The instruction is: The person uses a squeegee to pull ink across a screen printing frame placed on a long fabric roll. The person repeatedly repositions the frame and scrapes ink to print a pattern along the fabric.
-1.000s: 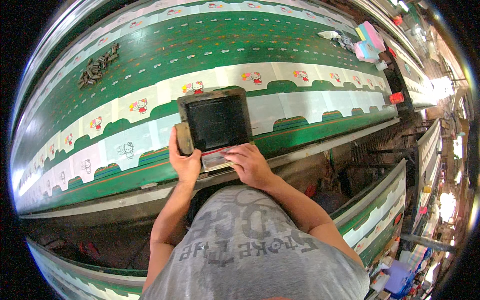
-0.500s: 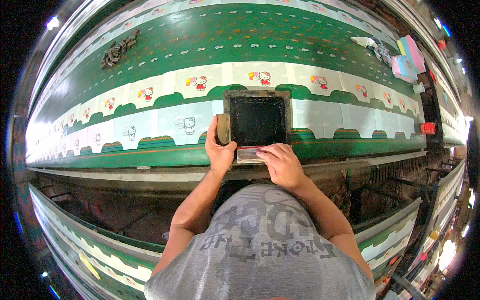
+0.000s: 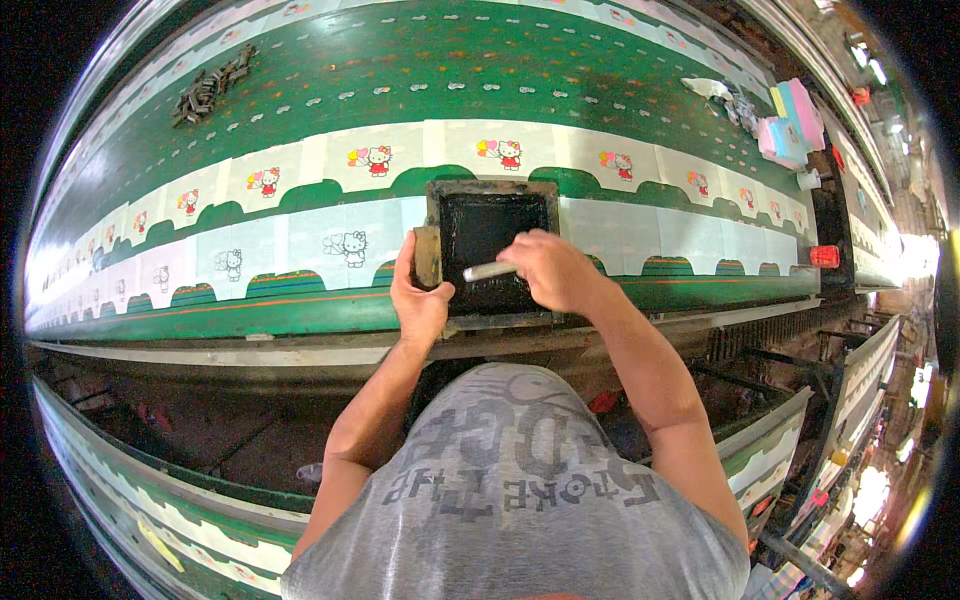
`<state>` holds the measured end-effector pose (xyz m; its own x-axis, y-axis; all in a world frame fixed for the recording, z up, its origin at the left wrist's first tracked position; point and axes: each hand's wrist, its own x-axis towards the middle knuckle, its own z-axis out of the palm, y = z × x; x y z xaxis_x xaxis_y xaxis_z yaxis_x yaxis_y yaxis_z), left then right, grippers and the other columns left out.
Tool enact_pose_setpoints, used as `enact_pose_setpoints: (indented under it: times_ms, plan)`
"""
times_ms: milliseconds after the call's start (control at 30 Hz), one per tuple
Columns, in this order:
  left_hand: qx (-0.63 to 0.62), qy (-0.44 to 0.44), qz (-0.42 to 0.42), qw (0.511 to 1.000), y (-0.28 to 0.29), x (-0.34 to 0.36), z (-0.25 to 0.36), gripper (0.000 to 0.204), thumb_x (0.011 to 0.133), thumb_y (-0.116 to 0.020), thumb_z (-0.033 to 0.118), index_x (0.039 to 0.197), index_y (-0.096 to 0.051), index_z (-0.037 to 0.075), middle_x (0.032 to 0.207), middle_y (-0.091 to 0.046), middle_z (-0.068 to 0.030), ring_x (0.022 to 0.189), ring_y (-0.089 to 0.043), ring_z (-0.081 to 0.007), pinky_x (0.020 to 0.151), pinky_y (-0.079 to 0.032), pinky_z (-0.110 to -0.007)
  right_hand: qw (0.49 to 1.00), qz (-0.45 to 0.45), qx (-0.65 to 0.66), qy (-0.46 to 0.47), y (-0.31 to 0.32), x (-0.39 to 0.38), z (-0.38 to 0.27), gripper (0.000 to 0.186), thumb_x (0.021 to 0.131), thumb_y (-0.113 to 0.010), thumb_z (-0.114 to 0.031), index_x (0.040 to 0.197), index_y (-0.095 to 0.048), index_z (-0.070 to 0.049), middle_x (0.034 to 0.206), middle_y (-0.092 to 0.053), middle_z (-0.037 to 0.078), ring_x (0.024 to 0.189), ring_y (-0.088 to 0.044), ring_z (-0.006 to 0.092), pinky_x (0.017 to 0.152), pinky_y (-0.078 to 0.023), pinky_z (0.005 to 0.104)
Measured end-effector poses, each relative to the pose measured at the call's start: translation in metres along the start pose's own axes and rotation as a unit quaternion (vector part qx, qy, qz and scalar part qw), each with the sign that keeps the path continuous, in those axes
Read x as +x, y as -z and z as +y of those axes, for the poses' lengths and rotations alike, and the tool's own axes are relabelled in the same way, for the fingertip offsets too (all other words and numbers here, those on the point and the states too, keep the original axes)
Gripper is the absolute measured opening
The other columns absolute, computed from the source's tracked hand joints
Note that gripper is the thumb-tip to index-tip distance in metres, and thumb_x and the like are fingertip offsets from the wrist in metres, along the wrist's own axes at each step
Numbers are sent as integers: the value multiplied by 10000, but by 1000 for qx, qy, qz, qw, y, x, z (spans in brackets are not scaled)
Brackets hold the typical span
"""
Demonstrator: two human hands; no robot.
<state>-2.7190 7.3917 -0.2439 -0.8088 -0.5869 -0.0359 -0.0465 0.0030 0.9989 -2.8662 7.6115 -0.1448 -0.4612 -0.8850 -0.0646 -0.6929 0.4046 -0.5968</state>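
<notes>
A square screen frame (image 3: pixel 492 188) with a dark, glossy inside lies over pale paper sheets (image 3: pixel 675 235) on a long green table (image 3: pixel 450 55). My left hand (image 3: pixel 420 305) grips the wooden block (image 3: pixel 425 255) on the frame's left side, fingers along its outer face. My right hand (image 3: pixel 560 270) is closed on a flat, pale squeegee (image 3: pixel 487 270), held over the middle of the dark screen. Rows of sheets with a printed cartoon cat (image 3: pixel 500 152) run across the table; some prints to the left are only grey outlines.
A pile of dark small blocks (image 3: pixel 210 85) lies at far left. Pink, blue and yellow foam blocks (image 3: pixel 800 125), crumpled cloth (image 3: pixel 725 100) and a red container (image 3: pixel 824 257) are at the right end. Another long table (image 3: pixel 160 480) runs behind my body, lower in view.
My right hand has moved up from the frame's near edge to over its middle with the squeegee. My left hand stays on the block. The whole view has turned and shifted somewhat.
</notes>
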Motion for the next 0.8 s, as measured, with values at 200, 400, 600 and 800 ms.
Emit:
enact_pose_setpoints:
  times_ms: [200, 400, 600, 800]
  plan:
    - [-17, 6, -11, 1000, -1, 2, -1, 1027, 752, -709, -114, 1739, -432, -48, 1636, -614, -174, 1472, -613, -237, 1259, -441, -340, 990, 130, -61, 3, 1, 53, 46, 432, 896, -641, 57, 1298, -782, -15, 1137, -758, 193, 1136, -708, 422, 1024, -576, 531]
    - [27, -19, -15, 999, 4, -1, -4, 1010, 777, -721, -98, 1743, -434, -30, 1661, -595, -197, 1494, -596, -255, 1264, -434, -358, 988, 135, -70, -26, -9, 52, 30, 498, 859, -633, 35, 1315, -808, -65, 1139, -775, 184, 1104, -713, 431, 1016, -574, 529]
    - [3, -36, -23, 999, 5, -3, -7, 947, 863, -761, -77, 1747, -426, -24, 1692, -562, -213, 1518, -570, -290, 1282, -421, -395, 992, 105, -70, -12, -41, 3, -11, 523, 851, -647, -1, 1339, -803, -105, 1091, -742, 120, 1049, -668, 387, 973, -538, 513]
    - [41, -33, -16, 999, 2, -3, -2, 910, 901, -769, -66, 1743, -425, -15, 1674, -567, -222, 1520, -568, -310, 1282, -428, -412, 992, 107, -66, -16, -65, -43, -50, 490, 875, -618, 33, 1317, -810, -58, 1217, -771, 150, 1112, -663, 395, 1012, -536, 496]
